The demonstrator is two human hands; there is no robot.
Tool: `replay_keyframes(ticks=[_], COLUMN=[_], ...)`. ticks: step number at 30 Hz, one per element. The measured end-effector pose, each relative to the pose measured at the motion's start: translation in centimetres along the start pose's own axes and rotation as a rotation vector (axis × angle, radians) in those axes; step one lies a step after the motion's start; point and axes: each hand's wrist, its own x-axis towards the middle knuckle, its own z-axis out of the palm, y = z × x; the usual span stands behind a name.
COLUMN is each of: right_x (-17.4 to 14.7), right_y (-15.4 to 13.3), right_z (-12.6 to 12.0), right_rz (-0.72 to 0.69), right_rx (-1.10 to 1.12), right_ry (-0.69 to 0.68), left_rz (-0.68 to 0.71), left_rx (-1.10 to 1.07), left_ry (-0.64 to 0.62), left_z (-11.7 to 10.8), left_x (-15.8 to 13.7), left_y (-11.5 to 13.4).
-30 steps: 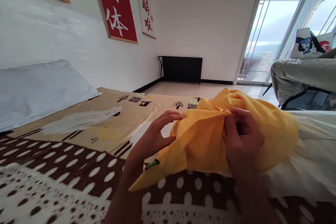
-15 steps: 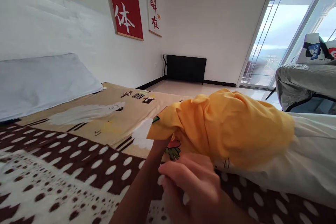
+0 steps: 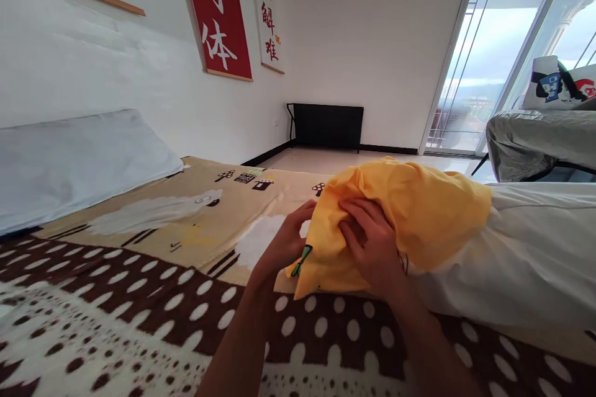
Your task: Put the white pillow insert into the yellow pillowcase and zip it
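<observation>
Two bare hands on a yellow cloth [image 3: 437, 217], bunched right of center in the frame & drawn over the near end of a white, pillow-like bundle [image 3: 526, 260] running off to the right edge.

Left hand [image 3: 291, 242], near mid-frame, at the cloth's left edge: fingers curved, thumb & index parted w/ a small gap btwn; firm hold or mere touch, can't tell. Right hand [image 3: 375, 245], just right of center: fingers half bent & pressed against the cloth's wrinkled face, thumb apart below; fold pinched or not, can't tell. Near the cloth's lower-left corner, a green printed motif [image 3: 302, 262], close to the left hand.

Beneath it all, across lower half of frame: a blanket [image 3: 181, 322], brown w/ white dots up front, beige w/ sheep print farther back. At mid-left, a pale pillow [image 3: 79, 164].

In bkgd, upper left: a red scroll [image 3: 218, 18] w/ white characters, btwn paler hangings. Top center, against the far wall: a low black panel [image 3: 328, 126]. Upper right: a sliding glass door [image 3: 488, 62], plus a printed bag [image 3: 552, 87] atop a gray plastic-covered table [image 3: 535, 139].
</observation>
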Motion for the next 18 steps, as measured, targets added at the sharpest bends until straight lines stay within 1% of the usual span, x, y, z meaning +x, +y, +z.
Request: replay_keyframes(ticks=[2, 3, 7, 10, 12, 15, 18], right_x=[0.0, 0.0, 0.1, -0.1, -0.2, -0.4, -0.5], right_y=[0.2, 0.2, -0.5, -1.6, -2.5, -3.8, -4.7], right_z=[0.2, 0.3, -0.2, -1.0, -1.6, -2.7, -3.4], right_rz=[-0.009, -0.001, 0.061, 0.126, 0.181, 0.260, 0.305], right_rx=[-0.010, 0.000, 0.103, 0.160, 0.191, 0.266, 0.335], right_ry=[-0.006, -0.003, 0.078, 0.156, 0.188, 0.251, 0.295], left_rz=[0.015, 0.023, 0.090, 0.174, 0.227, 0.269, 0.230], left_rx=[-0.026, -0.004, 0.093, 0.116, 0.107, 0.050, -0.019], left_ry=[-0.034, -0.019, 0.074, 0.169, 0.210, 0.184, 0.078], left_z=[0.5, 0.7, 0.9, 0.5, 0.3, 0.0, -0.5], left_x=[0.0, 0.0, -0.3, -0.6, -0.8, -1.1, -1.1], left_y=[1.0, 1.4, 1.9, 2.1, 2.4, 3.0, 3.5])
